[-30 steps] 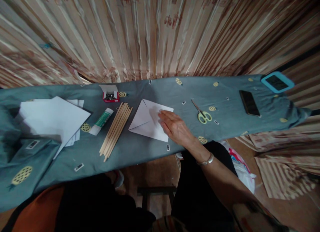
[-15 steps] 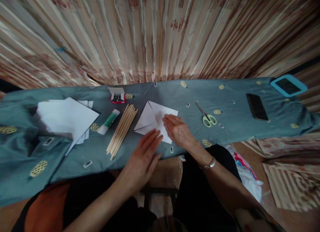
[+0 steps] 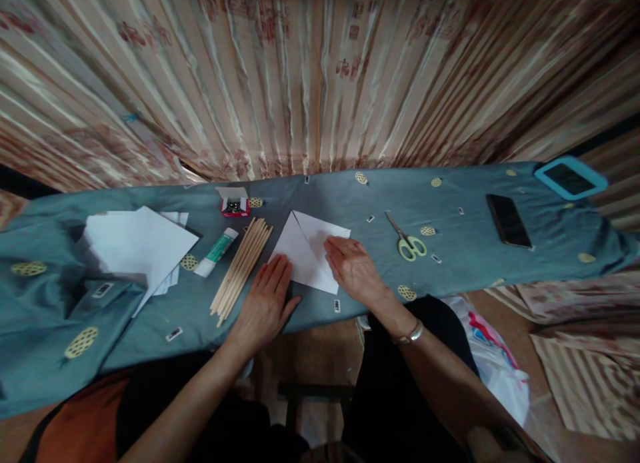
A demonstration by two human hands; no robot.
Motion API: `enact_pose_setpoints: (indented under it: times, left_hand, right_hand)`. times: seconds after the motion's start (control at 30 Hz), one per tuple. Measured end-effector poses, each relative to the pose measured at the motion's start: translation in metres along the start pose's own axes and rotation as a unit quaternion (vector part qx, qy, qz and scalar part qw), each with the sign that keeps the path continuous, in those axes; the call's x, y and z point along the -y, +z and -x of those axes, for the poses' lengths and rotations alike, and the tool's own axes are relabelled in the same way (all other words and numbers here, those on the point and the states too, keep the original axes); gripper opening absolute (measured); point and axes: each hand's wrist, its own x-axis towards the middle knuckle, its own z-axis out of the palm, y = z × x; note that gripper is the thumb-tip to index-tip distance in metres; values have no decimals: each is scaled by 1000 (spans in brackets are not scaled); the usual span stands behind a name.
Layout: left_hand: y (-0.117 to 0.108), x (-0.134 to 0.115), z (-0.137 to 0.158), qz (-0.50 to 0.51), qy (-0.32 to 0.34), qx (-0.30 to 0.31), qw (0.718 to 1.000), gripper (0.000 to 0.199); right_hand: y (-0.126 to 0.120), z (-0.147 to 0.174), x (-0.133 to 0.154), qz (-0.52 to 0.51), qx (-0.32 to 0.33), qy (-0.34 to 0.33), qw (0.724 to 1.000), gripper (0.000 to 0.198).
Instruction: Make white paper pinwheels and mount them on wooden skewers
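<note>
A white square of paper (image 3: 314,255) with diagonal lines across it, folds or cuts, lies on the cloth-covered table in front of me. My left hand (image 3: 265,296) rests flat on its left corner, fingers stretched out and thumb apart. On the right side of the paper lies my right hand (image 3: 354,268), its fingers extended and pressing down on the sheet. Neither hand grasps anything. Just left of my left hand is a bundle of thin wooden sticks (image 3: 241,270). A glue stick (image 3: 217,252) with a green label lies beyond the sticks.
To the left is a stack of white paper sheets (image 3: 137,246). A small open red box (image 3: 235,204) of metal pins or similar bits stands behind the sticks. Green-handled scissors (image 3: 406,240), a dark phone (image 3: 509,221) and a blue-framed tablet (image 3: 571,178) lie to the right. A curtain (image 3: 300,83) hangs behind.
My left hand has moved left and down onto the paper's left corner. My right hand stays on the right side. The view has shifted slightly.
</note>
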Motion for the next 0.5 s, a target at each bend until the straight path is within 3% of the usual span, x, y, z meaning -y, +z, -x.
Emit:
enact_pose_setpoints:
  times: [0.5]
  left_hand:
    - [3, 0, 2, -92, 23, -6, 995, 57]
  right_hand:
    - [-6, -4, -29, 84, -2, 132, 988, 36]
